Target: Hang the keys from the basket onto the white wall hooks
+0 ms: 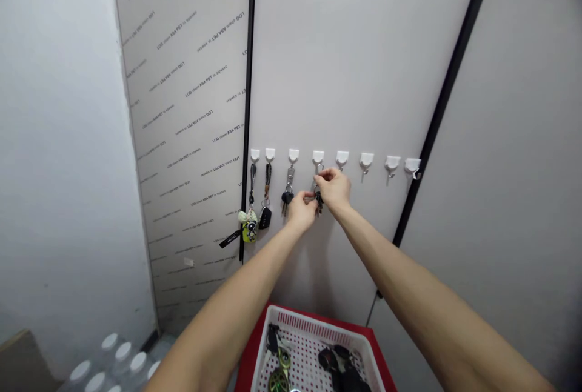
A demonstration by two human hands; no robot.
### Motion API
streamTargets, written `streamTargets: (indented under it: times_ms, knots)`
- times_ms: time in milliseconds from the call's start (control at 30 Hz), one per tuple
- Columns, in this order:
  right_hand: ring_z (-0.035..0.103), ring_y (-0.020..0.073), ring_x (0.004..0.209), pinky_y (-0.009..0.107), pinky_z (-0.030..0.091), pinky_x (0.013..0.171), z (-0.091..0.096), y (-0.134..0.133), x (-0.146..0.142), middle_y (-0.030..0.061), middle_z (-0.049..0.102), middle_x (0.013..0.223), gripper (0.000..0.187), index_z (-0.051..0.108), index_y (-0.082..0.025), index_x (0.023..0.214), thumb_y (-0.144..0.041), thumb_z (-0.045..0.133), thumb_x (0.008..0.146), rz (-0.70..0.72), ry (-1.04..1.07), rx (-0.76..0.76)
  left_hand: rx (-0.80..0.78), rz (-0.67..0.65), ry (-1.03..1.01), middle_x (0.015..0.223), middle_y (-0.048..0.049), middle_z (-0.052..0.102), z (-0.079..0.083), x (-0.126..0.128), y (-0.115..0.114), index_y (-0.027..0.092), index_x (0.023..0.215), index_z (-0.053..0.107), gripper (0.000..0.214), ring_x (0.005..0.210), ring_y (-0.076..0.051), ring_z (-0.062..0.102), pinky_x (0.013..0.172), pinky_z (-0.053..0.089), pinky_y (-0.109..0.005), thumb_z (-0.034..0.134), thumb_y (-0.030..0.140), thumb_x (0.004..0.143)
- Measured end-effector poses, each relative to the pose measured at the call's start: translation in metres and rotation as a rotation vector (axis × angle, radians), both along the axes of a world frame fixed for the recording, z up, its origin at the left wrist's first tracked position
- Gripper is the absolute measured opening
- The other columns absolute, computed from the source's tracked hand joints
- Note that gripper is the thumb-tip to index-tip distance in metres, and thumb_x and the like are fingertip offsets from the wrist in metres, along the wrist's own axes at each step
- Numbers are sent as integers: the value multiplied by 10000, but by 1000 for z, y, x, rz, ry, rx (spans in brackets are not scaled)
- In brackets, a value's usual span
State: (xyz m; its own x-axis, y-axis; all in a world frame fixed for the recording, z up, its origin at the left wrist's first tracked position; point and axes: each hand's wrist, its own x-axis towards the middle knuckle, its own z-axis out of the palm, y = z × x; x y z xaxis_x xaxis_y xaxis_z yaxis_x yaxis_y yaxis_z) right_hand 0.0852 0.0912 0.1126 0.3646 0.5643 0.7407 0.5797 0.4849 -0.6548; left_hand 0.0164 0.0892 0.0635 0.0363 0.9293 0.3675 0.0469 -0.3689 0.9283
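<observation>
A row of white wall hooks point(366, 160) runs across the grey panel. Both my hands reach up to the fourth hook point(317, 157). My right hand point(335, 188) pinches a key ring with dark keys point(319, 200) that hangs at that hook. My left hand point(302, 209) is closed on the lower part of the same bunch. Three hooks to the left carry key sets: one with a yellow-green charm point(249, 227), one with a black fob point(265, 216), one with a dark key point(287, 196). The hooks to the right are bare.
Below me a white perforated basket point(307, 331) on a red surface point(246, 368) holds several more key sets and fobs. White-capped bottles point(122, 352) stand on the floor at lower left. A film-covered panel point(191, 107) and black vertical strips flank the hooks.
</observation>
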Motion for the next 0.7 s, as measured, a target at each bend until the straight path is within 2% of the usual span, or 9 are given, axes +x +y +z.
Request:
streamTargets:
  times_ms: [167, 333, 433, 500, 567, 700]
  knots:
    - [442, 101, 492, 246, 356, 546, 0, 12, -1, -7, 519, 517, 83, 509, -152, 532, -221, 463, 526, -107, -116, -48, -2, 48, 81, 661, -4, 561, -9, 0, 9, 148, 810, 480, 194, 548, -64, 491, 574, 389, -198, 489, 144, 617]
    - [445, 102, 520, 241, 350, 554, -7, 10, -4, -1, 516, 546, 110, 522, -144, 578, -209, 435, 558, -122, -236, -75, -36, 73, 97, 702, -12, 547, -23, -6, -2, 151, 868, 452, 263, 525, -60, 471, 538, 378, -193, 482, 123, 609]
    - [456, 109, 568, 257, 349, 594, -21, -4, 0, 16, 520, 626, 156, 529, -136, 663, -222, 428, 581, -134, -264, -56, -102, 53, 67, 757, -28, 536, -36, -15, -14, 142, 928, 415, 323, 530, -56, 471, 531, 373, -190, 464, 102, 611]
    - [461, 115, 611, 264, 346, 617, -39, -19, 6, 25, 515, 686, 168, 522, -139, 697, -228, 422, 597, -126, -299, -38, -132, 2, 44, 781, -34, 528, -50, -22, -22, 133, 924, 418, 306, 553, -54, 478, 546, 375, -190, 448, 102, 621]
    - [461, 121, 660, 259, 346, 628, -69, -39, 14, 28, 509, 727, 160, 512, -147, 712, -221, 411, 613, -56, -366, -47, -159, -68, 38, 776, -30, 524, -72, -30, -31, 123, 885, 443, 256, 573, -51, 481, 570, 378, -192, 435, 110, 630]
    - [454, 130, 702, 250, 344, 649, -151, -90, 33, 31, 514, 730, 113, 499, -161, 674, -195, 400, 632, 97, -503, -250, -225, -165, 142, 732, -23, 530, -128, -44, -55, 111, 816, 476, 191, 604, -60, 483, 612, 385, -201, 419, 110, 634]
